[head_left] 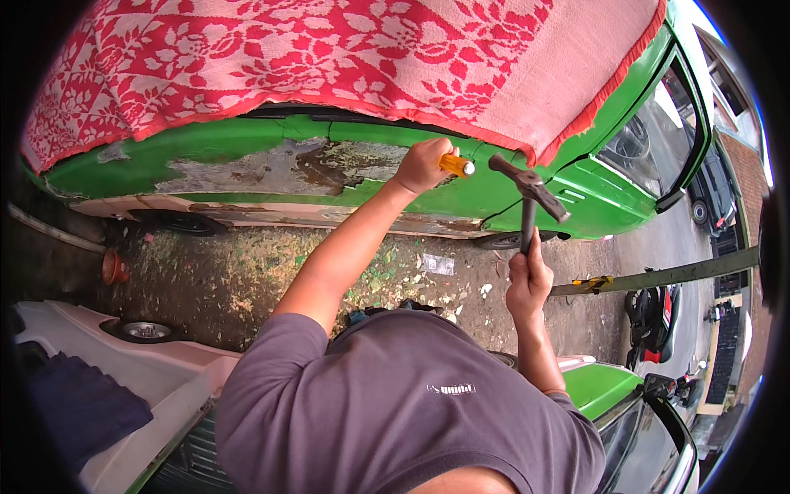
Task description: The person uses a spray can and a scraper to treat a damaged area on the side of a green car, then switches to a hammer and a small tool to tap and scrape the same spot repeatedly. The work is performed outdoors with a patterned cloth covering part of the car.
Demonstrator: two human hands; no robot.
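My left hand point(425, 165) is closed around a tool with a yellow-orange handle point(457, 165), against the side of a green car point(378, 132). The handle's pale butt end points to the right; its working end is hidden behind my fist. In my right hand point(529, 280) is a hammer point(533, 191), gripped by its dark handle with one finger stretched along the shaft. The hammer's metal head is up, a short way right of the yellow handle and apart from it. Around and left of my left hand, the car's paint is stripped to grey, rusty patches point(247, 170).
A red and pink floral cloth point(329, 58) covers the car's top. Paint flakes litter the ground point(247, 263). A pole point(658, 280) with yellow and black tape juts in from the right. Behind me are another green vehicle point(605, 391) and a pale car body point(74, 329). A motorcycle point(654, 321) stands right.
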